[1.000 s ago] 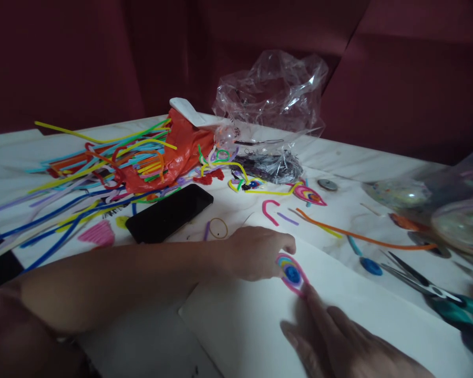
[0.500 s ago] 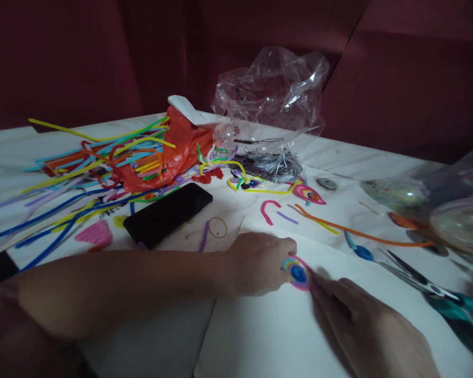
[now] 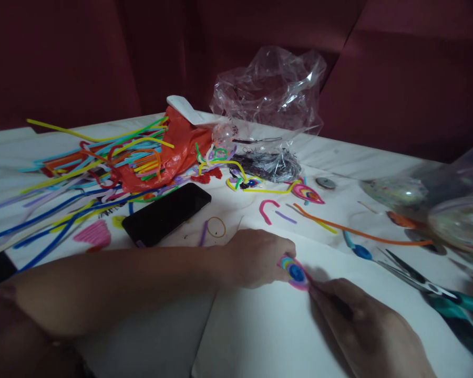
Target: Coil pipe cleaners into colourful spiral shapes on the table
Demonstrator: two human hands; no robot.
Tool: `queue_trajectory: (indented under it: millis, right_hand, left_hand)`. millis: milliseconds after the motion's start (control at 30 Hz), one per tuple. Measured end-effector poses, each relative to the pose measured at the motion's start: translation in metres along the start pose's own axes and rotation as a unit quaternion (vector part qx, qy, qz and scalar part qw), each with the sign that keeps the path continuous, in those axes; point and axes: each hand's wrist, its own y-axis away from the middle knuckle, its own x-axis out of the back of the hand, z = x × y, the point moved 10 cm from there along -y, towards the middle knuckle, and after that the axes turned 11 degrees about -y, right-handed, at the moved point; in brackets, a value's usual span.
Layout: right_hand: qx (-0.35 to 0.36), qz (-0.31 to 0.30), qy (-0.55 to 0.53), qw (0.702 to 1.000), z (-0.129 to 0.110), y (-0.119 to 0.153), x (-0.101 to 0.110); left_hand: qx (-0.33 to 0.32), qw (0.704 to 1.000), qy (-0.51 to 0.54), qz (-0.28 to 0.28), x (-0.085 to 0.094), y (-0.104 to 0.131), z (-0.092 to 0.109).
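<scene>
An eye-shaped pipe cleaner coil [image 3: 297, 272], pink on the outside with a blue middle and yellow and light blue between, is held just above white paper [image 3: 252, 325]. My left hand [image 3: 258, 257] is closed on its left end, the fingertips partly hidden behind the hand. From the lower right, my right hand [image 3: 368, 323] pinches the pink tip at the other end. A similar pink coil [image 3: 306, 192] lies farther back on the table. Scissors [image 3: 429, 286] with green handles lie open to the right of my right hand, beside a small blue coil [image 3: 362, 252].
A black phone [image 3: 167, 212] lies left of centre. Behind it, colourful pipe cleaners spill from a red bag [image 3: 177, 144]. A clear plastic bag [image 3: 268, 94] stands at the back. An orange pipe cleaner [image 3: 362, 233] stretches across the right, near a clear round container [image 3: 463, 226].
The pipe cleaner coil has shifted slightly left and turned a little, showing more of its pink left tip. Both hands keep their hold and have barely moved.
</scene>
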Motion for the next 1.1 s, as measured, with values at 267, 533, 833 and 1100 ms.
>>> queue_trajectory:
  millis: [267, 533, 833, 1100]
  right_hand:
    - [-0.007, -0.005, 0.004, 1.000, 0.000, -0.003, -0.001]
    - [-0.022, -0.009, -0.004, 1.000, 0.003, -0.002, -0.002]
    - [-0.013, -0.003, -0.012, 1.000, 0.000, -0.002, 0.001]
    - [-0.003, -0.001, 0.014, 1.000, -0.002, -0.001, -0.002]
  left_hand:
    - [-0.021, 0.999, 0.018, -0.043, 0.002, -0.005, -0.003]
    - [-0.054, 0.998, -0.003, -0.017, 0.010, -0.011, -0.003]
    - [-0.058, 0.998, -0.025, -0.006, 0.003, -0.009, 0.000]
    - [-0.038, 0.999, -0.033, 0.003, 0.002, -0.010, -0.001]
